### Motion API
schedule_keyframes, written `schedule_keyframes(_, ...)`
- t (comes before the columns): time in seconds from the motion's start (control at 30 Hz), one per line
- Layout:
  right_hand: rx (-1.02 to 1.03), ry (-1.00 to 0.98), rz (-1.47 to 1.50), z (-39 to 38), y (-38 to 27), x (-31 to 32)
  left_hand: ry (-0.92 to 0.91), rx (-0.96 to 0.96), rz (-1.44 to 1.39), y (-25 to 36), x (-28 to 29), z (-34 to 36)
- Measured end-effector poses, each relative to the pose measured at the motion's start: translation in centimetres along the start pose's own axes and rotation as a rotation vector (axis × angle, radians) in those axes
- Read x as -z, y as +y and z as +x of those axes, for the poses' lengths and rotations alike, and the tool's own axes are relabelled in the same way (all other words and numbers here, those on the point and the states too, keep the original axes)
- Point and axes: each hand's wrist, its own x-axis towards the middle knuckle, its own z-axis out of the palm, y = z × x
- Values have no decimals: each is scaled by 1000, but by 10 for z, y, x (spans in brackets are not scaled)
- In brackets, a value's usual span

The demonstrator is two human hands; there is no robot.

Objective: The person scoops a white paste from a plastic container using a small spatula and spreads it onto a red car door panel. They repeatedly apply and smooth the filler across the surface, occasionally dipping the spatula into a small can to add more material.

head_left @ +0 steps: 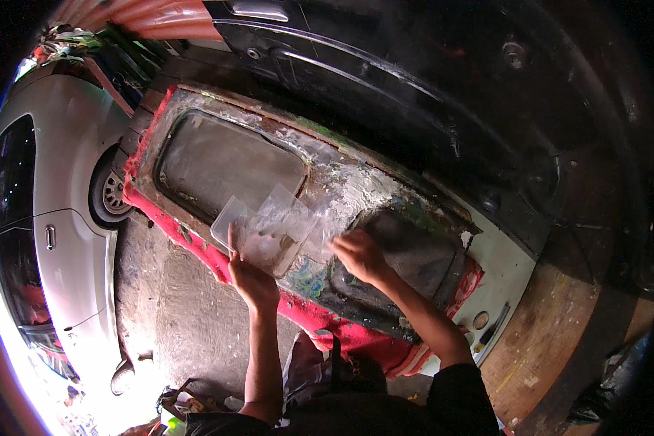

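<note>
clear plastic bag (280, 218) in left hand (251, 280)

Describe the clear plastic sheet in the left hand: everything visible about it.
The clear, flexible plastic sheet is roughly rectangular with rounded corners, see-through and smeared whitish. It seems to be layered or folded. It is held tilted over the red car door panel, near its window opening. The left hand grips its lower edge, thumb up against it. The right hand rests on the panel at the sheet's right side; whether it touches the sheet is unclear.
</note>
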Motion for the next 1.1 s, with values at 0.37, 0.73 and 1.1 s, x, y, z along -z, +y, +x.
schedule_keyframes(0.37,-531,661,850,34,-87,115,-251,87,-115,37,-30,-17)
schedule_keyframes(0.73,-493,542,755,50,-172,157,-511,284,-129,92,-62,-48)
schedule_keyframes(1.1,-572,821,652,61,-231,133,-700,315,-174,136,-56,-47)
